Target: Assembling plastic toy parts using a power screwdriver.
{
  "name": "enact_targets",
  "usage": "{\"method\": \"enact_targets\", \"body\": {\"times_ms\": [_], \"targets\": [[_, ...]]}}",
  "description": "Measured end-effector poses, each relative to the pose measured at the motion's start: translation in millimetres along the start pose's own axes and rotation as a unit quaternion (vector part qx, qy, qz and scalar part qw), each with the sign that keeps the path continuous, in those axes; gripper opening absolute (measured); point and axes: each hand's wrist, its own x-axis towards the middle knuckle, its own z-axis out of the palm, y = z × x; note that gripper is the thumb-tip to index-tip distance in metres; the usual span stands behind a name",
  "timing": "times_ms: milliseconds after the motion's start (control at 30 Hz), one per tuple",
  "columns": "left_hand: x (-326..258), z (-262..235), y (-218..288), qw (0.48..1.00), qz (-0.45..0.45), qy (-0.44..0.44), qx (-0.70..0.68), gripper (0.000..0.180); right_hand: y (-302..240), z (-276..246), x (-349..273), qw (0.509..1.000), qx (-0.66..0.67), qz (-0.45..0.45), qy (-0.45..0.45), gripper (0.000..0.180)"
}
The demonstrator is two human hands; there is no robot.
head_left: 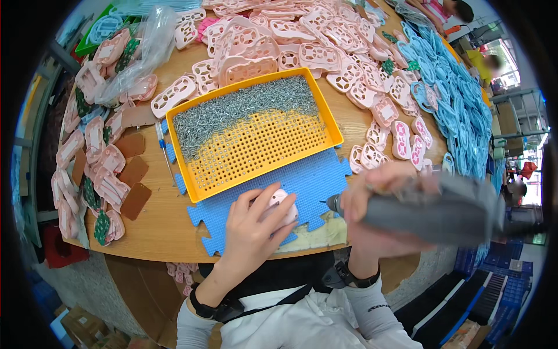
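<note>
A wooden counter carries a yellow tray of screws. The left hand presses a pink part onto a blue mat; the right hand's grip is closed around a grey screwdriver just beside it.

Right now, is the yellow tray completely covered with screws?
No, the screws fill only the far part of the yellow tray; its near perforated floor is bare.

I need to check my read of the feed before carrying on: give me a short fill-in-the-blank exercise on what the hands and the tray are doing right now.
1. The left hand presses a pink plastic part onto the ____ foam mat.
2. The right hand holds a grey ____, its tip toward the pink part.
3. The perforated tray holding the small metal screws is ____ in colour.
4. The heap of blue plastic parts lies on the person's ____ side.

Missing words: blue; power screwdriver; yellow; right
</note>
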Motion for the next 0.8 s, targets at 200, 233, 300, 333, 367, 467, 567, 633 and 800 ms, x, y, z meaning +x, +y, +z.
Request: {"method": "enact_targets", "body": {"times_ms": [200,233,300,333,367,467,567,633,800], "targets": [[-18,-25,1,0.808,-0.167,-0.08,-0.559,0.05,10,-16,-3,0.996,-0.061,0.064,0.027,0.087],[-20,-24,1,0.81,-0.168,-0.082,-0.556,0.05,17,-20,-13,0.996,-0.058,0.064,0.029,0.087],[-22,-23,5,0.723,-0.159,-0.09,-0.666,0.052,25,-26,-38,0.923,-0.224,-0.027,0.313,0.074],[-21,-23,6,0.722,-0.143,-0.101,-0.67,0.052,20,-25,-43,0.922,-0.223,-0.028,0.315,0.074],[-23,-23,6,0.723,-0.146,-0.1,-0.667,0.052,16,-24,-47,0.934,-0.262,-0.077,0.229,0.071],[-23,-31,15,0.633,-0.22,-0.138,-0.73,0.05,-12,-8,-41,0.948,-0.309,-0.046,-0.058,0.062],[-32,-31,13,0.619,-0.253,-0.157,-0.727,0.043,-10,14,-42,0.945,-0.158,0.235,-0.163,0.053],[-40,-29,10,0.67,-0.268,-0.155,-0.675,0.032,-9,12,-43,0.94,-0.143,0.25,-0.185,0.047],[-41,-30,14,0.674,-0.312,-0.147,-0.654,0.025,-3,10,-48,0.938,-0.101,0.267,-0.197,0.037]]}}
